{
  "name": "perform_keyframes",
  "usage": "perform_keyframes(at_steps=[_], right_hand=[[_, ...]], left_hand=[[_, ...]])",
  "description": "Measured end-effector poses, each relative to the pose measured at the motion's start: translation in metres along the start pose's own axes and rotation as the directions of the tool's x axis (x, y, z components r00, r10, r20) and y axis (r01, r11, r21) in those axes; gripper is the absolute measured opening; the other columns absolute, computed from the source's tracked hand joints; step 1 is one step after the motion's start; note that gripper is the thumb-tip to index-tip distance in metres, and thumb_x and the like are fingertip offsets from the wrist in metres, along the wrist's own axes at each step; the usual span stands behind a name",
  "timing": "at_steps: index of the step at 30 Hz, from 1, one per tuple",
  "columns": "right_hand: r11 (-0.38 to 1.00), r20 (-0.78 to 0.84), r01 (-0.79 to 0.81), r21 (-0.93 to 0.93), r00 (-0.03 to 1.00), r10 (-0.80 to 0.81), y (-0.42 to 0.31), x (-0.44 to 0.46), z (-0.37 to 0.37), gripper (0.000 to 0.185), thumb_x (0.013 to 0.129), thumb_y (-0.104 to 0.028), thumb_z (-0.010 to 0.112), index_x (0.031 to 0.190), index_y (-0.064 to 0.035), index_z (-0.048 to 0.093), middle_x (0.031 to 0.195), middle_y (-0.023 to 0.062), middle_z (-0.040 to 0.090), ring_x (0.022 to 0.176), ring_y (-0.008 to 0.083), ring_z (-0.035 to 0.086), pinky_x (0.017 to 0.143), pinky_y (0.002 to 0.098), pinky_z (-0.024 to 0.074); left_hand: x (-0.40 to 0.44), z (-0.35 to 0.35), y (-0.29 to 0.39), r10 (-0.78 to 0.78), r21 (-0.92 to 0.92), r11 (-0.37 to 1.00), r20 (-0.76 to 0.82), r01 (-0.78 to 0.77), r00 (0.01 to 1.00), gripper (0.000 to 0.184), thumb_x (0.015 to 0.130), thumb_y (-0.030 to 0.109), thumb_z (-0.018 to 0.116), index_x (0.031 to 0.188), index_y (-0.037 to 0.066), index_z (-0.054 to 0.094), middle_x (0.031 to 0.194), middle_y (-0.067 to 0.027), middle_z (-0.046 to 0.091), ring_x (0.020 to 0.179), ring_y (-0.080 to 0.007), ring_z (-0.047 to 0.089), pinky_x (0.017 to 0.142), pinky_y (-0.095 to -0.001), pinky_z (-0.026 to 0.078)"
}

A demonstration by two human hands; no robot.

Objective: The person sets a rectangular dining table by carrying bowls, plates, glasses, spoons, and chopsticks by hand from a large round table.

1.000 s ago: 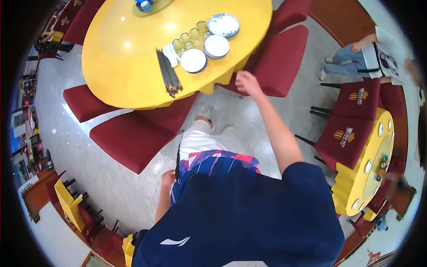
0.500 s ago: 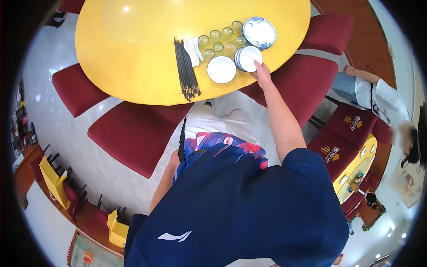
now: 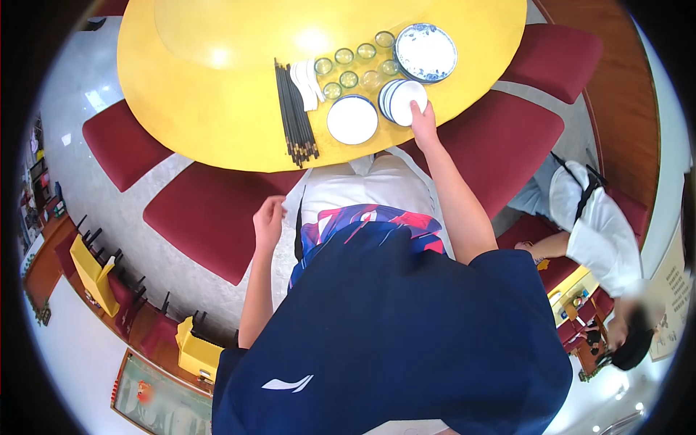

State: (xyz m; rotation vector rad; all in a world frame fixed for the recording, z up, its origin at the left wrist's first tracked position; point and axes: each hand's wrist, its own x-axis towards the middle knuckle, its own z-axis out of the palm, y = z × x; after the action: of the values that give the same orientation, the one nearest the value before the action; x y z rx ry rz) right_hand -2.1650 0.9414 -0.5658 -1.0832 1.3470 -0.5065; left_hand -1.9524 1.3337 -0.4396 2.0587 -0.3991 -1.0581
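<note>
My right hand grips a stack of small white bowls with dark blue rims near the table's edge. Its thumb lies over the top bowl's rim; the other fingers are mostly hidden. Left of the stack lies a round white plate, and behind it stand several small clear glasses. Blue-patterned plates are piled at the back right. My left hand hangs in the air short of the table, its fingers loosely curled with nothing visible in them.
White spoons and a bundle of dark chopsticks lie on the yellow table. Dark red chairs surround it. At right, a person in a white shirt bends over beside another chair.
My left hand has risen into view from beside my body. My right hand stays at the bowls, which look slightly tilted. The person at right has moved closer and bent down.
</note>
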Motion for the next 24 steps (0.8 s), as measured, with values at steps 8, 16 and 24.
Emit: perform_keyframes(at_steps=[8,16,24], right_hand=[[0.929,0.144,-0.155,0.337,0.983,0.112,-0.046,-0.03,-0.021,0.039,0.101,-0.015,0.052,0.133,0.0043,0.045,0.124,0.0136,0.058,0.111,0.0189,0.058,0.093,0.0308,0.0473],[0.995,0.311,0.068,0.074,0.946,-0.088,-0.139,-0.09,-0.055,0.039,0.1,-0.016,0.052,0.133,0.0032,0.045,0.12,0.0114,0.059,0.111,0.0156,0.056,0.096,0.0292,0.0445],[0.982,0.412,0.173,-0.073,0.902,-0.128,-0.194,-0.123,-0.086,0.038,0.098,-0.013,0.054,0.133,0.0011,0.048,0.118,0.0122,0.062,0.111,0.016,0.057,0.096,0.0291,0.0439]], left_hand=[[0.115,0.111,0.155,0.243,-0.209,0.955,0.138,-0.212,0.96,0.023,0.095,0.016,0.062,0.114,0.002,0.066,0.106,-0.0078,0.066,0.091,-0.0108,0.061,0.079,-0.0256,0.05],[0.111,0.196,0.247,0.358,-0.491,0.852,0.293,-0.182,0.886,0.061,0.087,0.02,0.063,0.142,0.003,0.045,0.136,-0.0125,0.053,0.114,-0.0165,0.055,0.095,-0.0284,0.045],[0.041,0.2,0.275,0.464,-0.531,0.803,0.269,-0.272,0.844,0.118,0.056,0.053,0.09,0.145,-0.004,0.036,0.139,-0.0147,0.048,0.128,-0.0228,0.048,0.109,-0.0336,0.035]])
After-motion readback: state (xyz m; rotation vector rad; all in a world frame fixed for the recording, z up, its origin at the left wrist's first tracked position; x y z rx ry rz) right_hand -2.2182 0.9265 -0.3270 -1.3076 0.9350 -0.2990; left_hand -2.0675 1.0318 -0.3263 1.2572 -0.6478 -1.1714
